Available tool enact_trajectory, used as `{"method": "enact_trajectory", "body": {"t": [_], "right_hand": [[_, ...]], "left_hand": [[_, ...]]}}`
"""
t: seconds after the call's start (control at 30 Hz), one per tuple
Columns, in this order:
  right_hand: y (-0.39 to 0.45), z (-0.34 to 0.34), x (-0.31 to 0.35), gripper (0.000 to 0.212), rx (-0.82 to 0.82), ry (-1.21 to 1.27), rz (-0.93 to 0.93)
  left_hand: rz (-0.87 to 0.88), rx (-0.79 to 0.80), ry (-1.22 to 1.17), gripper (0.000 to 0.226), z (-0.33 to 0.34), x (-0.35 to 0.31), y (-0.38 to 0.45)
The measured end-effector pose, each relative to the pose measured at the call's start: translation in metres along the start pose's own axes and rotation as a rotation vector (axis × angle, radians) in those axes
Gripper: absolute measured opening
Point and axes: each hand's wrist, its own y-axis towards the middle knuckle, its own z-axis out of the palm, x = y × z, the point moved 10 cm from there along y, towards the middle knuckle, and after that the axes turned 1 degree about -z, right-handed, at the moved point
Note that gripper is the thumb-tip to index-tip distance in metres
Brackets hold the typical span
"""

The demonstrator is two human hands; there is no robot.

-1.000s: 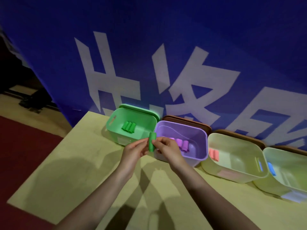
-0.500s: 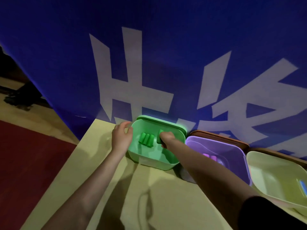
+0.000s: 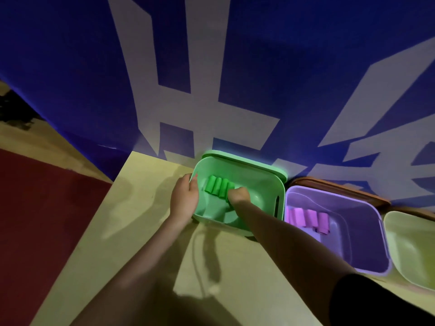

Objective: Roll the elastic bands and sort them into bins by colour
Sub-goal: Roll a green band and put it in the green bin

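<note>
My left hand (image 3: 184, 200) grips the green bin's (image 3: 263, 184) left rim; my right hand (image 3: 238, 196), inside, pinches the end roll of the green rolled bands (image 3: 215, 187) (grip partly hidden). The purple bin (image 3: 362, 231) sits just right of my right forearm.

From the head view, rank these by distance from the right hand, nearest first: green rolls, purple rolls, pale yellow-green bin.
Measured from the right hand:
1. Green rolls: inside the green bin, right at the fingers.
2. Purple rolls: in the purple bin, one bin to the right.
3. Pale yellow-green bin: at the far right edge, beyond the purple bin.
</note>
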Motion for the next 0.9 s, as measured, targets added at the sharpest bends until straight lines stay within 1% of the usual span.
{"method": "enact_trajectory", "body": {"t": [0.07,0.2,0.27,0.4,0.5,0.53,0.63,0.77,0.9], "right_hand": [[-0.001,0.002,-0.002,0.026,0.002,0.016,-0.001],[0.001,0.0,-0.003,0.02,0.035,0.042,0.006],[0.003,-0.006,-0.004,0.023,0.012,0.005,0.003],[0.006,-0.014,-0.007,0.017,-0.022,0.0,0.009],[0.007,-0.011,-0.004,0.028,-0.031,-0.013,-0.002],[0.007,-0.01,-0.003,0.028,-0.04,0.003,-0.008],[0.007,-0.007,-0.003,0.017,-0.078,0.022,-0.004],[0.009,-0.007,-0.005,0.024,-0.134,0.04,-0.012],[0.011,-0.011,-0.001,0.025,-0.132,0.001,-0.046]], "left_hand": [[0.007,-0.006,-0.003,0.027,0.0,0.001,0.0],[0.01,-0.016,-0.006,0.028,-0.001,0.0,-0.002],[0.011,-0.013,-0.01,0.029,-0.001,0.0,-0.002],[0.003,-0.011,-0.009,0.028,0.0,0.001,-0.002],[0.006,-0.017,-0.015,0.028,-0.001,0.001,-0.001],[0.006,-0.015,-0.018,0.028,-0.001,0.001,-0.001],[0.0,-0.019,-0.024,0.027,0.0,0.003,-0.001],[0.002,-0.028,-0.034,0.027,0.0,0.003,0.0],[0.0,-0.025,-0.036,0.028,0.0,0.004,0.001]]}}
